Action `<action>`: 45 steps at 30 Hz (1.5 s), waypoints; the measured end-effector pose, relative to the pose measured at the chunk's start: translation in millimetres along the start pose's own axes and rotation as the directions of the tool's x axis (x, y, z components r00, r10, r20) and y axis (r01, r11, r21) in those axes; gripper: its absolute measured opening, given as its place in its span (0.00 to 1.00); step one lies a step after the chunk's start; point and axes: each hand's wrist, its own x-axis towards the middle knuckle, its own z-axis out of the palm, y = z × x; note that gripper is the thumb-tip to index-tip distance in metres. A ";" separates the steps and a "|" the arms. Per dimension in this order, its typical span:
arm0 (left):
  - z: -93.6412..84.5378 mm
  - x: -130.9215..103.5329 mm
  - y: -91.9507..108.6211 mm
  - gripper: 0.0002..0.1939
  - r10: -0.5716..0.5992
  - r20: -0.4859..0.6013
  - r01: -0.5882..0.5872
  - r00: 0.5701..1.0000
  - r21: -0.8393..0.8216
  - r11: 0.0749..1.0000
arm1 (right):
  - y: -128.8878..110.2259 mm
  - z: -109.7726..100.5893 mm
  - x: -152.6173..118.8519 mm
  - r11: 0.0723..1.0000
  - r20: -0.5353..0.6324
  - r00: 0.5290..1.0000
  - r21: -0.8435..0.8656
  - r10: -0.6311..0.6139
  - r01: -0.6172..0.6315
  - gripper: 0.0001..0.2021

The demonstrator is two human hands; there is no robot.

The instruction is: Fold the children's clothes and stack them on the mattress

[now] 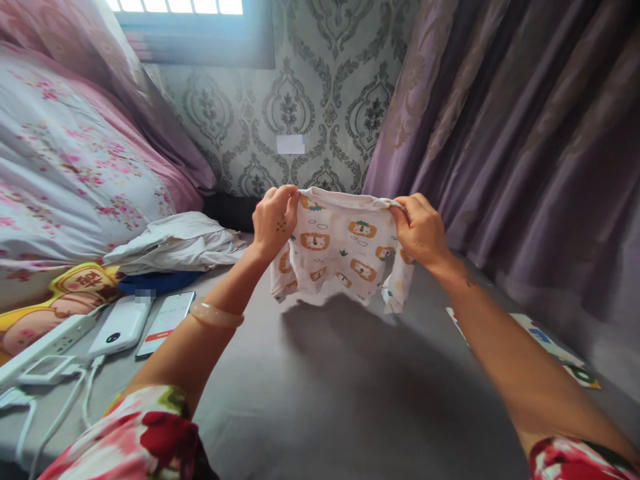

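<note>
Baby shirt (pixel 345 247) with lion faces hangs in the air over a gray sheet (pixel 320 393), making a dark shadow below it. The left hand (pixel 275 223) has its fingers pinched on one top corner, and the right hand (pixel 423 230) has its fingers pinched on the other. On the left, near the arm with the smooth, pale round bangle (pixel 216 316), lie a flat, shiny phone (pixel 166 325) and a white power bank (pixel 121 323) with round corners. Next to them sit a long, hard power strip (pixel 45 347), bendy white cords (pixel 60 413) and a yellow cartoon cushion (pixel 83 283). Behind these is a soft, crumpled heap of pale clothes (pixel 175 241), on top of a blue cloth (pixel 160 281). A big, puffy cloth with pink flowers (pixel 75 153) fills the left side. On the right, the arm gets in the way of some thin, flat cards (pixel 547 337), so they show only in part. A purple curtain (pixel 500 147) hangs in long folds there. At the back is wallpaper (pixel 290 100) with curly, leafy shapes. The shirt's cloth looks thin and soft, and its sleeves dangle.
</note>
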 end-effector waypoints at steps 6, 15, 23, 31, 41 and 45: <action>-87.4 -30.3 15.8 0.18 0.206 -0.064 -0.198 0.976 0.119 0.973 | -40.9 -70.9 -23.0 0.985 0.045 0.984 0.008 -0.170 0.170 0.14; -155.9 -18.1 39.6 0.12 0.185 0.082 -0.186 0.979 0.005 0.982 | -58.2 -117.0 -12.6 0.908 0.396 0.911 0.330 0.117 -0.260 0.15; -7.5 -56.3 -60.9 0.20 0.084 0.832 -0.093 0.549 -0.039 0.995 | 10.3 11.1 -58.5 0.915 0.787 0.613 0.194 0.071 -0.355 0.18; 75.1 -131.3 -102.6 0.19 -0.024 0.853 -0.165 0.521 0.128 0.978 | 37.6 100.4 -129.9 0.979 0.816 0.544 -0.198 0.196 -0.057 0.18; 111.8 -124.9 -128.1 0.22 -0.045 0.881 -0.262 0.471 0.188 0.946 | 60.7 138.3 -128.8 0.964 0.847 0.486 -0.263 0.214 0.034 0.19; 129.0 -117.6 -137.5 0.21 -0.041 0.879 -0.252 0.474 0.181 0.951 | 71.4 151.5 -122.4 0.961 0.849 0.480 -0.272 0.222 0.038 0.20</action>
